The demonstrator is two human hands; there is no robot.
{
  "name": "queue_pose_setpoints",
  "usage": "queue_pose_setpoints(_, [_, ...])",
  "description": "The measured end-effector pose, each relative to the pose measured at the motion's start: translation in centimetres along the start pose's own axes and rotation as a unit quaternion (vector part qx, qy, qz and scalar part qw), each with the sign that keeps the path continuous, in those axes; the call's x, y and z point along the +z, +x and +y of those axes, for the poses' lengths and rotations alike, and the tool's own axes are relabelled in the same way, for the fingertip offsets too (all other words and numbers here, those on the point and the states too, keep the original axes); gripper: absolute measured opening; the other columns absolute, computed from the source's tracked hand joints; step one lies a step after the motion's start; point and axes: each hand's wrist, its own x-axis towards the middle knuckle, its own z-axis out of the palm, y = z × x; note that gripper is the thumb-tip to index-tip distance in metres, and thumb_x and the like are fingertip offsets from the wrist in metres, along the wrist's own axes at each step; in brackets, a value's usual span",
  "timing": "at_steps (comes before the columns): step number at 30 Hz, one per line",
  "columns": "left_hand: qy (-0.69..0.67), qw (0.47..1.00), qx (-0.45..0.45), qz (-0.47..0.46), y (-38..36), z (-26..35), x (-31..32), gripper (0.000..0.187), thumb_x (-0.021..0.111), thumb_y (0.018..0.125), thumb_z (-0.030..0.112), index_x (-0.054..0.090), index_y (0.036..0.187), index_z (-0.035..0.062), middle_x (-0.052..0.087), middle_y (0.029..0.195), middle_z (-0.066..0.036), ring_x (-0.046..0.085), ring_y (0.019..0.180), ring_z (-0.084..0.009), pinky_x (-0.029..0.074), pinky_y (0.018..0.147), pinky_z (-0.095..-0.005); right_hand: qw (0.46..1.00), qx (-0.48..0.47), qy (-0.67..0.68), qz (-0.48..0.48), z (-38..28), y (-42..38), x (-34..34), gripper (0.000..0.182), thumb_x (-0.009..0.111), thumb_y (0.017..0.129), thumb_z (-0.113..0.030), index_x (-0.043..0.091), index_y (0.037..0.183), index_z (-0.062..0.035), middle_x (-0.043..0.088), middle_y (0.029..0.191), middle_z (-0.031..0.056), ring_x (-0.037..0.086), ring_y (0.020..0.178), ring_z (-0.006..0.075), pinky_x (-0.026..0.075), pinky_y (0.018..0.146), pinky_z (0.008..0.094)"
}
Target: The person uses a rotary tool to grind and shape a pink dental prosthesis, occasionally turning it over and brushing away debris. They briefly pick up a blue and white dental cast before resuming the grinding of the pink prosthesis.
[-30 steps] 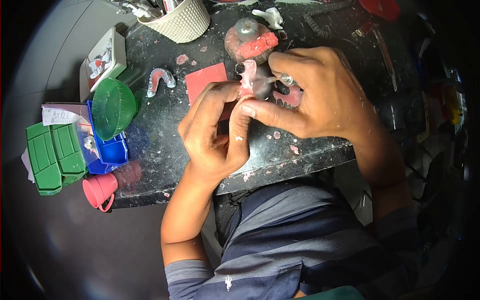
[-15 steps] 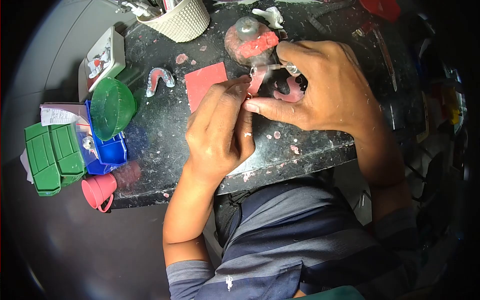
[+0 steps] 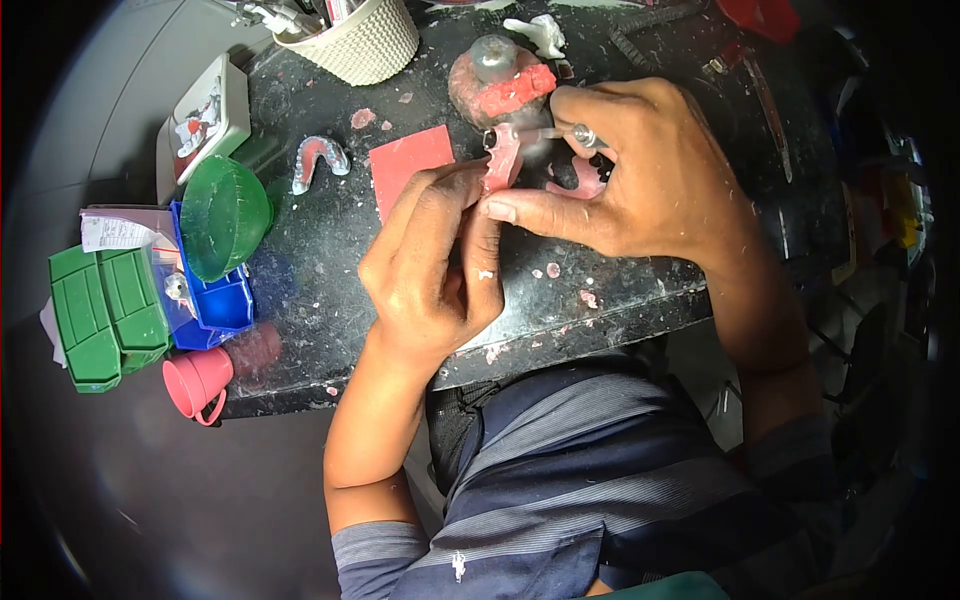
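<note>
Pinched in the fingers of my left hand [image 3: 425,260] is a pink denture plate [image 3: 503,160] with a notched edge, held up over the bench. My right hand [image 3: 650,180] grips a rotary handpiece [image 3: 585,136]; its thin bit reaches left to the plate's upper part, and most of its body is hidden in the hand. My right thumb rests close to the left fingertips, below the plate. Behind the right thumb, a second pink denture plate [image 3: 580,180] lies on the bench. Left of the plate is a flat pink wax sheet [image 3: 408,160], partly covered by my left hand.
On the dark bench [image 3: 330,290] lie an arch-shaped dental piece [image 3: 321,160] and pink scraps. A rounded pot with a metal cap [image 3: 495,60] stands behind my hands. A white basket [image 3: 365,45], green bowl [image 3: 225,215], blue bin [image 3: 215,305] and pink cup [image 3: 197,380] stand leftward.
The denture plate has turned and come up between my hands, so more of it shows. My left hand has shifted slightly left; the right still grips the handpiece.
</note>
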Motion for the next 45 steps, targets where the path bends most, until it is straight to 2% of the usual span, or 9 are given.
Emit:
queue_pose_setpoints(20, [-0.073, 0.996, -0.029, 0.029, -0.6, -0.4, 0.2, 0.012, 0.069, 0.088, -0.002, 0.065, 0.096, -0.0091, 0.068, 0.087, -0.019, 0.068, 0.07, -0.0196, 0.054, 0.062, -0.0265, 0.997, -0.046, 0.059, 0.013, 0.0, 0.1, 0.6, 0.049, 0.084, 0.074, -0.046, 0.06, 0.065, -0.004, 0.051, 0.051, 0.0062, 0.056, 0.045, 0.0251, 0.043, 0.047, 0.0344])
queue_pose_setpoints(23, [-0.074, 0.996, -0.025, 0.035, -0.7, -0.6, 0.3, 0.012, 0.069, 0.088, -0.001, 0.065, 0.096, -0.0089, 0.068, 0.086, -0.018, 0.068, 0.07, -0.0194, 0.053, 0.062, -0.0262, 0.998, -0.017, 0.015, -0.062, -0.3, -0.1, 0.6, 0.051, 0.083, 0.074, -0.048, 0.058, 0.064, -0.0042, 0.051, 0.051, 0.0069, 0.056, 0.045, 0.0255, 0.042, 0.047, 0.0348])
queue_pose_setpoints(29, [-0.097, 0.993, -0.052, 0.031, -0.9, -0.4, 0.2, 0.013, 0.07, 0.089, 0.001, 0.065, 0.096, -0.0083, 0.068, 0.086, -0.017, 0.067, 0.071, -0.0177, 0.053, 0.061, -0.0254, 0.997, -0.068, 0.038, 0.022, 0.1, 0.1, 0.7, 0.053, 0.082, 0.075, -0.048, 0.056, 0.063, -0.004, 0.052, 0.053, 0.0074, 0.056, 0.046, 0.025, 0.043, 0.047, 0.0364])
queue_pose_setpoints(31, [-0.114, 0.991, -0.056, 0.032, -0.9, -0.5, 0.2, 0.012, 0.07, 0.09, 0.001, 0.065, 0.096, -0.008, 0.068, 0.086, -0.017, 0.067, 0.071, -0.0171, 0.053, 0.062, -0.0252, 0.997, -0.007, 0.021, -0.08, -0.3, -0.2, 0.7, 0.052, 0.083, 0.074, -0.048, 0.056, 0.064, -0.0036, 0.051, 0.052, 0.0077, 0.056, 0.046, 0.0259, 0.043, 0.048, 0.0365])
queue_pose_setpoints(34, [-0.131, 0.988, -0.076, 0.023, -0.9, -0.6, 0.0, 0.012, 0.069, 0.091, 0.002, 0.064, 0.096, -0.0077, 0.067, 0.087, -0.014, 0.065, 0.071, -0.0151, 0.052, 0.065, -0.0258, 0.997, -0.017, 0.074, -0.013, 0.2, -0.1, 0.9, 0.053, 0.084, 0.073, -0.048, 0.056, 0.064, -0.0041, 0.051, 0.053, 0.0073, 0.057, 0.047, 0.0252, 0.043, 0.049, 0.0356])
queue_pose_setpoints(36, [-0.224, 0.959, -0.175, -0.023, -0.4, -0.4, -0.7, 0.013, 0.066, 0.094, 0.005, 0.063, 0.095, -0.0066, 0.066, 0.087, -0.011, 0.061, 0.07, -0.0136, 0.048, 0.066, -0.0251, 0.998, -0.036, 0.041, -0.001, 0.3, 0.1, 0.4, 0.053, 0.085, 0.072, -0.048, 0.056, 0.064, -0.0043, 0.051, 0.053, 0.007, 0.057, 0.048, 0.0249, 0.043, 0.049, 0.0352])
queue_pose_setpoints(38, [-0.413, 0.846, -0.337, -0.015, 0.6, 0.5, -1.0, 0.023, 0.054, 0.1, 0.016, 0.058, 0.091, -0.0039, 0.064, 0.084, -0.012, 0.059, 0.065, -0.0144, 0.047, 0.059, -0.0255, 0.998, -0.056, 0.011, 0.01, 0.5, 0.3, -0.3, 0.053, 0.086, 0.071, -0.047, 0.055, 0.064, -0.0044, 0.051, 0.053, 0.0068, 0.057, 0.048, 0.0246, 0.042, 0.049, 0.0347])
queue_pose_setpoints(41, [-0.531, 0.741, -0.392, -0.123, 0.8, -1.0, -2.2, 0.022, 0.047, 0.098, 0.013, 0.056, 0.09, -0.0051, 0.06, 0.069, -0.014, 0.054, 0.051, -0.0171, 0.044, 0.047, -0.0272, 0.996, -0.046, 0.01, -0.081, 0.7, 0.1, -0.9, 0.057, 0.09, 0.064, -0.048, 0.055, 0.065, -0.003, 0.054, 0.056, 0.0088, 0.056, 0.049, 0.0267, 0.042, 0.048, 0.0359])
queue_pose_setpoints(45, [-0.536, 0.701, -0.444, -0.157, 0.9, -0.6, -2.4, 0.018, 0.049, 0.097, 0.01, 0.055, 0.092, -0.0068, 0.06, 0.073, -0.013, 0.055, 0.053, -0.0166, 0.044, 0.047, -0.0262, 0.993, -0.107, 0.017, -0.051, 0.8, -0.4, 0.6, 0.059, 0.09, 0.063, -0.05, 0.056, 0.064, -0.0021, 0.055, 0.058, 0.0117, 0.056, 0.049, 0.0284, 0.043, 0.048, 0.0377])
